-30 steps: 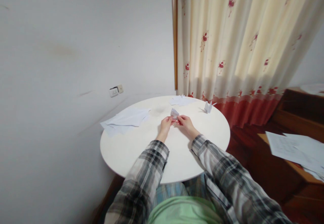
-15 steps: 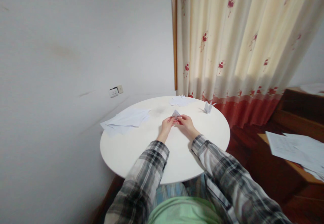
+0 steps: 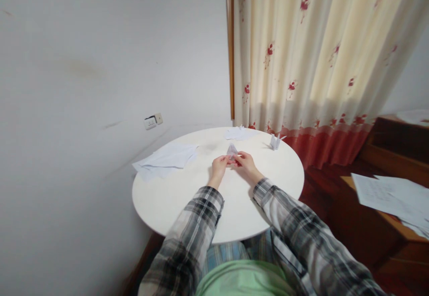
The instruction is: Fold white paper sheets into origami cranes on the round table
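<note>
Over the middle of the round white table (image 3: 181,202), a small folded piece of paper (image 3: 232,150) points upward between my two hands. My left hand (image 3: 220,165) pinches its lower left side with the fingers closed. On the other side, my right hand (image 3: 246,164) grips the lower right edge, thumb and fingers together. The lower part of the fold is hidden behind my fingers. A folded paper crane (image 3: 275,142) stands on the table to the right, beyond my right hand.
Loose white sheets (image 3: 167,158) lie at the table's left edge, by the wall. More papers (image 3: 237,133) rest at the far edge near the curtain (image 3: 284,64). To the right, printed sheets (image 3: 392,198) cover a wooden cabinet top. A wall socket (image 3: 150,122) is at the left.
The folded paper now shows taller and more upright above my fingers. My hands have barely moved and both still hold it.
</note>
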Demonstrator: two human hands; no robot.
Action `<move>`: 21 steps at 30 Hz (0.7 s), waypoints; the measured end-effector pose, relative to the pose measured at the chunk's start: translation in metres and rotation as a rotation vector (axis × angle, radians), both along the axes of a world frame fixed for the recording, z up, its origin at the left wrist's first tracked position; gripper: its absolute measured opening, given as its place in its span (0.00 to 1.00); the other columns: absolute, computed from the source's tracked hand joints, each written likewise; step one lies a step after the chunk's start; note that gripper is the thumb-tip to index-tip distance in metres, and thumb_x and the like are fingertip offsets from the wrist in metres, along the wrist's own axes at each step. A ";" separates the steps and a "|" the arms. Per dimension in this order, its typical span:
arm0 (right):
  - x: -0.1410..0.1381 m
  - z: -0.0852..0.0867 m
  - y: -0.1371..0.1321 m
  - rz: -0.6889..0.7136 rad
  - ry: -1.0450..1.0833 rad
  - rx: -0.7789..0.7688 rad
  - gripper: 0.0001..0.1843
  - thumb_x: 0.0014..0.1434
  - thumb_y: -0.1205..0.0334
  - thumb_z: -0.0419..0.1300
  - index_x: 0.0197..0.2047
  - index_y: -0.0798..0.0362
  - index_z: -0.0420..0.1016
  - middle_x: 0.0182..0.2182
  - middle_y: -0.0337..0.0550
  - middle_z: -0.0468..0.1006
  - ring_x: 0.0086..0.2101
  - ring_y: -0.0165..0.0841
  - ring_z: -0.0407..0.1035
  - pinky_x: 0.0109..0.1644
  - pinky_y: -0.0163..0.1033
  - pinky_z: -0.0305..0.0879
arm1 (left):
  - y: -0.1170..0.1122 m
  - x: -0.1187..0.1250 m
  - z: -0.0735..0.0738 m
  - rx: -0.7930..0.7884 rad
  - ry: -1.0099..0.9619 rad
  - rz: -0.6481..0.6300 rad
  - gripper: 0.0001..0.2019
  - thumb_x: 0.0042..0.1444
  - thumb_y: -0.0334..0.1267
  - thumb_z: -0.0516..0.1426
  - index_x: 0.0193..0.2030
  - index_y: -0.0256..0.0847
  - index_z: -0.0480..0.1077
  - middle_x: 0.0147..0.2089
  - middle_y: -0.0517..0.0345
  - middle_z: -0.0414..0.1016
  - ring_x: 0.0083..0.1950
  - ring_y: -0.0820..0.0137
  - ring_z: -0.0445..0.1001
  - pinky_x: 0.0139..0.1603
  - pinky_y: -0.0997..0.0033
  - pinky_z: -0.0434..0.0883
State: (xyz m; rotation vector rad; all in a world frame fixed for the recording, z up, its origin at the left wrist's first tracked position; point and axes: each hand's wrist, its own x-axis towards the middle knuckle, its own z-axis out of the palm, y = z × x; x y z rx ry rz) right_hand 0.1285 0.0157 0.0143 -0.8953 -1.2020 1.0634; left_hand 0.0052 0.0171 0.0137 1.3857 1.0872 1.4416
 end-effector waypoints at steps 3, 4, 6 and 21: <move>0.000 0.000 0.001 -0.011 0.035 0.019 0.18 0.38 0.49 0.63 0.28 0.54 0.69 0.18 0.38 0.71 0.20 0.28 0.65 0.25 0.34 0.62 | -0.004 0.002 0.003 0.001 -0.019 -0.060 0.11 0.46 0.44 0.58 0.28 0.37 0.73 0.23 0.56 0.75 0.26 0.71 0.71 0.30 0.73 0.67; 0.001 0.001 0.002 -0.006 0.052 0.023 0.18 0.38 0.50 0.63 0.27 0.54 0.69 0.18 0.38 0.71 0.20 0.28 0.65 0.26 0.34 0.62 | -0.005 0.003 0.004 0.006 -0.034 -0.087 0.12 0.46 0.45 0.58 0.28 0.36 0.73 0.24 0.56 0.75 0.27 0.71 0.72 0.32 0.73 0.67; 0.001 0.001 0.002 0.002 0.078 0.024 0.17 0.38 0.51 0.63 0.27 0.54 0.68 0.19 0.38 0.71 0.21 0.28 0.65 0.27 0.34 0.63 | -0.006 0.004 0.004 0.020 -0.061 -0.115 0.13 0.45 0.45 0.59 0.28 0.35 0.73 0.26 0.55 0.75 0.29 0.71 0.72 0.34 0.72 0.68; 0.001 -0.002 0.003 -0.006 -0.041 0.080 0.17 0.40 0.48 0.62 0.22 0.53 0.67 0.18 0.38 0.69 0.19 0.28 0.63 0.24 0.34 0.61 | -0.003 0.003 0.000 0.042 -0.109 -0.011 0.15 0.43 0.47 0.59 0.27 0.35 0.73 0.28 0.54 0.75 0.32 0.70 0.71 0.38 0.70 0.66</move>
